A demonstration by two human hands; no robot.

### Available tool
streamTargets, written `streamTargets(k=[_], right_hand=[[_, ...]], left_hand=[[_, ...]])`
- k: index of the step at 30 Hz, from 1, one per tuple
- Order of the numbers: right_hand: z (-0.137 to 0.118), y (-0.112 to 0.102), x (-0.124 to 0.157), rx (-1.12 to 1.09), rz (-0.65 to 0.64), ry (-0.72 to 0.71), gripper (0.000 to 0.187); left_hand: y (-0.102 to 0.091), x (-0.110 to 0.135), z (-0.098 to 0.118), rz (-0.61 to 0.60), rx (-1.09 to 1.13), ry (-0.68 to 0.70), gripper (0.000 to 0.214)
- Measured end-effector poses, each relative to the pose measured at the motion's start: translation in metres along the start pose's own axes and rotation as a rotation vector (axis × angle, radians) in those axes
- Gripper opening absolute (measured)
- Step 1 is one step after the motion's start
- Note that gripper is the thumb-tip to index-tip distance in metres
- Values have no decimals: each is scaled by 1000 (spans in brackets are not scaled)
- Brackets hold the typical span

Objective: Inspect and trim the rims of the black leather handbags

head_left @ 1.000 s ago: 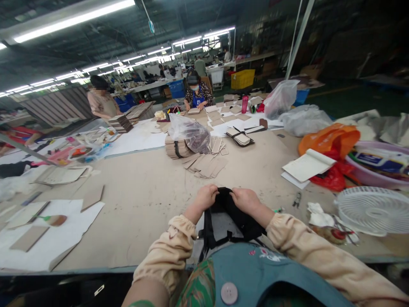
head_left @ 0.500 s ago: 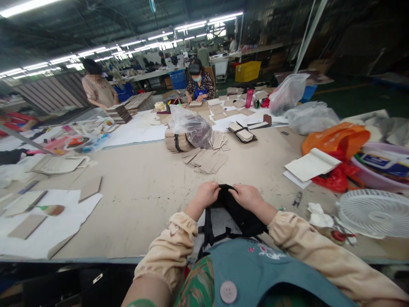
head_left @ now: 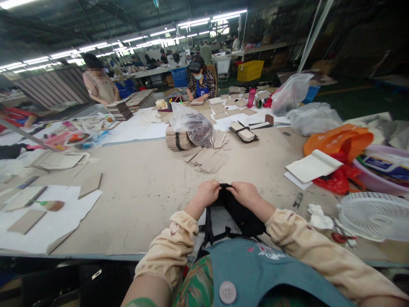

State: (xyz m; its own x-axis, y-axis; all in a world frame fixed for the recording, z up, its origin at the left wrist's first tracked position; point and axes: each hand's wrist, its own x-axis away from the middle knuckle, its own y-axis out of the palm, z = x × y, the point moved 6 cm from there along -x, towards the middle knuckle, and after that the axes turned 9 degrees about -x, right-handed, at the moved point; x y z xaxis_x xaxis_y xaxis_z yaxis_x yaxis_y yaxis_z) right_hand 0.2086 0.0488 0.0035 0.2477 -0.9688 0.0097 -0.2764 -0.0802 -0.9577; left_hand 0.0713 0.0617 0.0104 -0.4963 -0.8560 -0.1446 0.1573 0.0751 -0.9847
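My left hand (head_left: pixel 207 192) and my right hand (head_left: pixel 245 194) sit side by side at the near edge of the worktable (head_left: pixel 143 192), both closed on the top of a black fabric bag with straps (head_left: pixel 238 215). The bag hangs down from my fingers toward my lap, its straps trailing over the table edge. Both wrists wear beige sleeve covers. Just beyond my hands lies a loose pile of brown card pieces (head_left: pixel 206 160).
A bound card stack under a clear plastic bag (head_left: pixel 188 125) stands farther out. A white fan guard (head_left: pixel 373 213), small snips (head_left: pixel 298 200), a paper pad (head_left: pixel 313 165) and orange bags (head_left: pixel 338 138) lie right. A brush (head_left: pixel 51 205) and cards lie left. Two people work across the table.
My hands stay closed on the black bag; they have drawn slightly closer together at its top. The view has tilted a little, nothing else on the table has moved.
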Motion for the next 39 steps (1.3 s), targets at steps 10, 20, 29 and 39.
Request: streamTargets(k=[10,20,29,39], right_hand=[[1,1,-3,-23,-30,-2,42],[1,-1,-5,19,-13,-23,44],[-1,1,-6,40,0,-22,40],[-2,-1,-7,26,-20,-32,40]], left_hand=[[0,1,0,-3,43,13,19],[-1,1,0,-10,54,-5,19],[1,1,1,16,116,-34,16],[2,0,0,40,95,-47,15]])
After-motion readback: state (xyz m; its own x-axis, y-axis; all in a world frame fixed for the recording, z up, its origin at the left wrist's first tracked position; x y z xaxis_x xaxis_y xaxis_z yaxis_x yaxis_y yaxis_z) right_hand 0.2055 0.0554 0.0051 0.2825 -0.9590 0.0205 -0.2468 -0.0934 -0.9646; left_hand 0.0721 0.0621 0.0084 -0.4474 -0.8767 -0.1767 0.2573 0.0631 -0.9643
